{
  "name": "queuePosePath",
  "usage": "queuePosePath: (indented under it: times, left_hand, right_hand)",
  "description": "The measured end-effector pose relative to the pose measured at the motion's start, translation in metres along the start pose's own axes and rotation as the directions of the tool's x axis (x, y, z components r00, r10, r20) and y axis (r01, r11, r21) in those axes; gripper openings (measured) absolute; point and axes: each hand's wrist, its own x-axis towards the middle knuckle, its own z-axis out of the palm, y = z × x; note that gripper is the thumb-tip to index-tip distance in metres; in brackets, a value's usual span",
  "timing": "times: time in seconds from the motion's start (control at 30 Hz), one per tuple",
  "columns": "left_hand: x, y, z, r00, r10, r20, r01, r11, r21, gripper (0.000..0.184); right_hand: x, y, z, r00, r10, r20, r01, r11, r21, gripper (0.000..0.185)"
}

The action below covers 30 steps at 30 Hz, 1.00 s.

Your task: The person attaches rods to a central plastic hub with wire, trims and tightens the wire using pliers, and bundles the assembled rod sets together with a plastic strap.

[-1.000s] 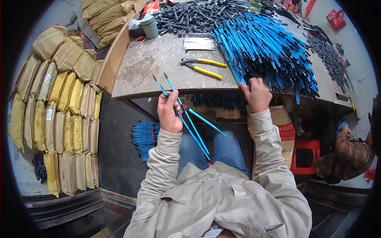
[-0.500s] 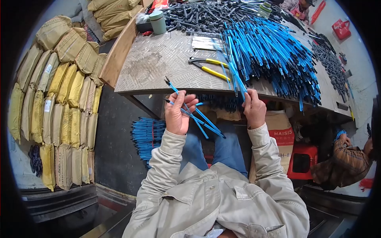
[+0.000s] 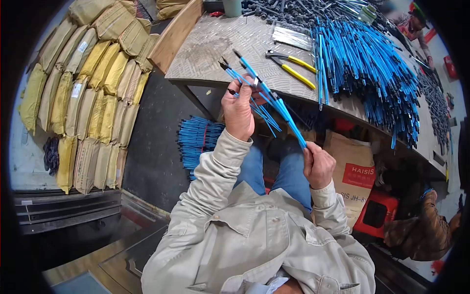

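Note:
My left hand (image 3: 239, 111) is closed on a few thin blue rods with black ends (image 3: 268, 121), which fan out above and below its fingers. Another group of blue rods (image 3: 293, 126) is gripped near the lower end by my right hand (image 3: 320, 165). That group slants up to the left and crosses in front of my left fingers. Past the hands, on the table (image 3: 208, 54), lie yellow-handled pincers (image 3: 295, 70) with their handles apart. To their right spreads a big heap of similar blue rods (image 3: 362, 73), with black tips.
A clear bag of white sticks (image 3: 292, 37) and a pile of dark parts (image 3: 303, 12) lie farther back. Bundled blue rods (image 3: 198, 142) stand under the table's left side. Stacked sacks (image 3: 93, 88) line the left wall. A red stool (image 3: 376, 213) and a person (image 3: 416, 225) are at right.
My right hand has brought its rods from beside the heap leftward to my left hand. My left hand has risen slightly. The view has shifted, so the table sits farther right.

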Motion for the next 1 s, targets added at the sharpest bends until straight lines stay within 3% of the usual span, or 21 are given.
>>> queuePosePath:
  times: [0.17,0.3,0.4,0.47,0.53,0.6,0.7,0.8,0.87,0.97,1.0]
  left_hand:
    - [-0.018,0.018,0.016,0.996,-0.081,0.033,0.086,0.971,-0.223,0.030]
    - [-0.023,0.021,0.025,0.997,-0.072,-0.016,0.069,0.986,-0.149,0.017]
    - [-0.015,0.015,0.012,0.997,0.080,0.019,-0.082,0.967,0.243,0.015]
    - [-0.021,0.014,0.020,0.996,0.025,0.086,-0.046,0.968,0.246,0.015]
    - [-0.033,0.017,0.031,0.980,-0.089,0.180,0.037,0.961,0.276,0.016]
    - [-0.044,0.006,0.037,0.972,-0.070,0.226,0.010,0.966,0.257,0.016]
    - [-0.043,-0.001,0.042,0.956,0.009,0.292,-0.074,0.974,0.215,0.016]
    - [-0.039,0.010,0.033,0.969,-0.166,0.182,0.141,0.980,0.143,0.015]
    - [-0.039,0.011,0.029,0.973,-0.180,0.147,0.165,0.980,0.107,0.014]
    - [-0.034,0.012,0.023,0.972,-0.210,0.106,0.209,0.978,0.028,0.014]
    - [-0.031,0.016,0.015,0.974,-0.202,0.103,0.207,0.978,-0.038,0.013]
  right_hand:
    - [-0.010,-0.003,0.004,0.998,0.063,-0.013,-0.063,0.998,-0.009,0.015]
    - [-0.011,-0.012,-0.001,0.996,0.075,0.050,-0.075,0.997,-0.012,0.014]
    - [-0.001,-0.014,-0.010,0.988,0.115,0.107,-0.117,0.993,0.011,0.015]
    - [0.012,-0.017,-0.019,0.982,0.141,0.129,-0.143,0.990,0.011,0.016]
    - [0.041,-0.018,-0.028,0.958,0.269,0.100,-0.284,0.938,0.197,0.015]
    - [0.049,-0.012,-0.025,0.938,0.334,0.093,-0.347,0.895,0.279,0.015]
    - [0.049,0.006,0.001,0.886,0.204,0.417,-0.434,0.684,0.586,0.018]
    - [0.058,-0.004,0.006,0.871,0.206,0.446,-0.464,0.641,0.612,0.019]
    - [0.062,-0.006,0.010,0.862,0.214,0.459,-0.484,0.614,0.623,0.019]
    - [0.078,0.004,0.019,0.636,0.118,0.762,-0.715,0.462,0.525,0.018]
    - [0.090,0.015,0.023,0.634,0.119,0.764,-0.714,0.470,0.519,0.018]
